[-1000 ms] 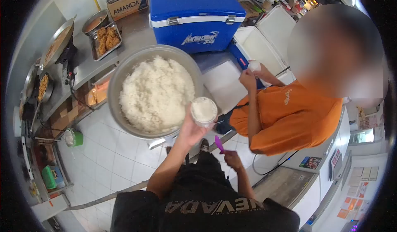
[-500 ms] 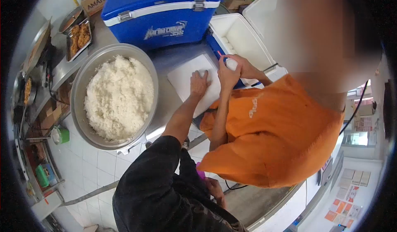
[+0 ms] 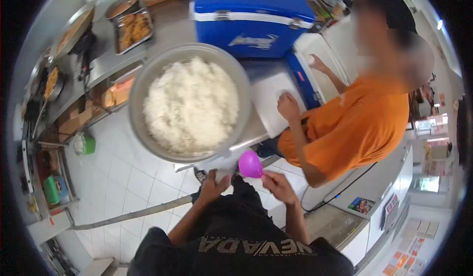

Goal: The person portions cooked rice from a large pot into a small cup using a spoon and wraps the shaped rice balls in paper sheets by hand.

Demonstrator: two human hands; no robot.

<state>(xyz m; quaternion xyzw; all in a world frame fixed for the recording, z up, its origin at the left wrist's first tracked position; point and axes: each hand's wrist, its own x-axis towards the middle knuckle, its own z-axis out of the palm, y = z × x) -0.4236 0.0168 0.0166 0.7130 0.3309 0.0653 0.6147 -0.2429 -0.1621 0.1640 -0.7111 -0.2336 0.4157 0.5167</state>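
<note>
In my right hand point(image 3: 281, 187) is the handle of a purple ladle point(image 3: 250, 164), its round bowl pointing up and left beside the rice pot's lower right rim. My left hand point(image 3: 213, 186) is closed just below the rim, around a pale, translucent thing point(image 3: 224, 174) that resembles a thin plastic bag; blur hides its exact kind. The large metal pot point(image 3: 139, 120) holds a mound of cooked white rice point(image 3: 192, 106). To its right lies a white sheet or stack of sheets point(image 3: 268, 101), touched by a co-worker's hand point(image 3: 288, 106).
A co-worker in an orange shirt point(image 3: 350, 123) stands at right, other hand in an open white-lined cooler point(image 3: 320, 44). A closed blue cooler point(image 3: 253, 20) stands behind the pot. A tray of fried food point(image 3: 133, 30) and pans point(image 3: 74, 30) are at upper left.
My left hand has left the white sheets and come back near my body with the translucent thing. The purple ladle has risen into full view. The co-worker's hands have separated; the view has shifted.
</note>
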